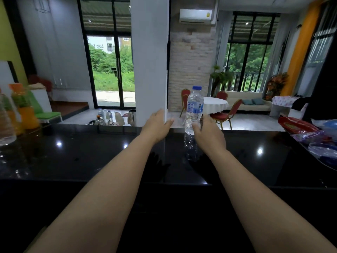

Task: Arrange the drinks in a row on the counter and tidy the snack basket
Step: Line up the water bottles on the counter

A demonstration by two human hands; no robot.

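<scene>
Glossy black counter [91, 161] in an open room, both our arms stretched out over it.

From the head cam we've got a clear water bottle [194, 110] with a blue cap standing upright near the counter's far edge, a bit right of centre. Our right hand [209, 135] is at its lower half, fingers loosely spread and touching it, not really wrapped around. Our left hand [156, 126] is flat and open just to the bottle's left, clear of it. Orange drink bottles [25, 106] sit way off at the left end, and snack packets [299, 126] plus a plastic basket [322, 148] at the far right.
</scene>
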